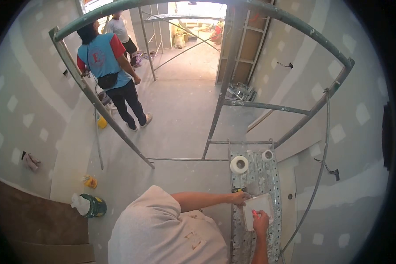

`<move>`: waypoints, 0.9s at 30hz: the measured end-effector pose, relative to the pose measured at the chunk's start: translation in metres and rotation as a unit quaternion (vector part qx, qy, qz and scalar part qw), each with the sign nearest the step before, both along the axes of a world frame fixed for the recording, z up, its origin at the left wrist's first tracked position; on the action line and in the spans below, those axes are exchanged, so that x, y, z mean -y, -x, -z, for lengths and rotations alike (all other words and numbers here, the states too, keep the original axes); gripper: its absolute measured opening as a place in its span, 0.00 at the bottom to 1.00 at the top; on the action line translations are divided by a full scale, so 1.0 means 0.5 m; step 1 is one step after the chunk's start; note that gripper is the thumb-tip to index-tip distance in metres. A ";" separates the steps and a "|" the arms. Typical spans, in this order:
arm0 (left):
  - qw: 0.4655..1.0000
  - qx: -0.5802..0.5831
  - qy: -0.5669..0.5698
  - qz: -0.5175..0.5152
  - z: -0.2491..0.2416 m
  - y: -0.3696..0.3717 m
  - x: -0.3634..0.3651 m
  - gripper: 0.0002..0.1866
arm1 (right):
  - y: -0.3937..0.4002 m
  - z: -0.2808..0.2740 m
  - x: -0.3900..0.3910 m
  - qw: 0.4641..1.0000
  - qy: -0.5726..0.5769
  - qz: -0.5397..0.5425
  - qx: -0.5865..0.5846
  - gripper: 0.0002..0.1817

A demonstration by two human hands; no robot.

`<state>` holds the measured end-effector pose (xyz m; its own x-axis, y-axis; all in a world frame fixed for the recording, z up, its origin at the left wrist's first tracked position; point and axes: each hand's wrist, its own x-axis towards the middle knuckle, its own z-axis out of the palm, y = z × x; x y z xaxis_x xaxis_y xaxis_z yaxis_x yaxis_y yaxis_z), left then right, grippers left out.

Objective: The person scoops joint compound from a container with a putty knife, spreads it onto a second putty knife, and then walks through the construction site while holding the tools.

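The left hand (238,198) is gripping the upper left corner of the white tray (258,203), its fingers closing on the rim. The right hand (260,220) is pinching a small red item (254,212) between thumb and fingers over the tray's face. The tray is lying over the right half of the perforated plank (240,237); whether it is touching the plank cannot be told.

Progress: pale patches (363,113) are dotting both side walls, so those spots appear to be already coated. The red item is pointing at the tray, not at a wall, which suggests that preparation is under way. The pictures are not showing how much wall work is left.

Surroundings: a dark and yellow tool (237,190) is lying just beside the left hand. A large white roll (239,164) and a smaller roll (267,155) are sitting near the plank's far end. A green bucket (97,207) is standing on the floor, well apart.

Obstructions: the scaffold frame (264,106) is standing across the far end of the plank, and a cable (324,152) is hanging beyond its right edge. A person in blue (103,61) is standing on the floor past the frame.
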<state>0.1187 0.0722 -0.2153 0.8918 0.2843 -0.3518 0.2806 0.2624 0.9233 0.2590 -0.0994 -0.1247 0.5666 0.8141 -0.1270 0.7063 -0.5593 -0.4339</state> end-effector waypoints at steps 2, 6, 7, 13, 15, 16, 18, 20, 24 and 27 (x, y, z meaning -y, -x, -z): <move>0.998 0.034 -0.045 0.009 0.042 -0.009 0.003 0.29 | -0.014 0.024 0.015 0.994 0.023 -0.033 -0.106 0.16; 0.998 0.039 -0.046 -0.019 0.059 -0.013 0.012 0.29 | -0.002 -0.005 0.028 0.991 -0.009 -0.115 -0.069 0.14; 0.998 0.034 -0.050 -0.020 0.054 -0.011 0.011 0.29 | -0.003 -0.031 0.020 0.990 0.041 -0.126 -0.054 0.14; 0.999 -0.001 0.027 -0.024 0.028 -0.002 0.017 0.29 | -0.073 -0.124 0.005 0.901 0.252 -0.322 0.143 0.18; 0.996 -0.008 0.074 -0.043 0.023 0.003 0.021 0.29 | -0.081 -0.129 -0.002 0.903 0.246 -0.315 0.159 0.17; 0.996 -0.007 0.079 -0.043 0.034 -0.002 0.026 0.29 | -0.084 -0.134 0.000 0.903 0.243 -0.309 0.171 0.17; 0.996 0.012 0.081 -0.034 0.048 0.000 0.025 0.28 | -0.086 -0.131 0.006 0.904 0.252 -0.311 0.151 0.17; 0.996 0.015 0.079 -0.042 0.056 0.001 0.035 0.29 | -0.089 -0.110 0.032 0.906 0.261 -0.309 0.127 0.17; 0.996 0.038 0.050 -0.066 0.053 0.000 0.042 0.29 | -0.098 -0.057 0.064 0.953 0.232 -0.196 -0.021 0.23; 0.994 0.027 0.080 -0.067 0.042 0.001 0.039 0.29 | -0.067 -0.077 0.066 0.968 0.208 -0.092 -0.109 0.24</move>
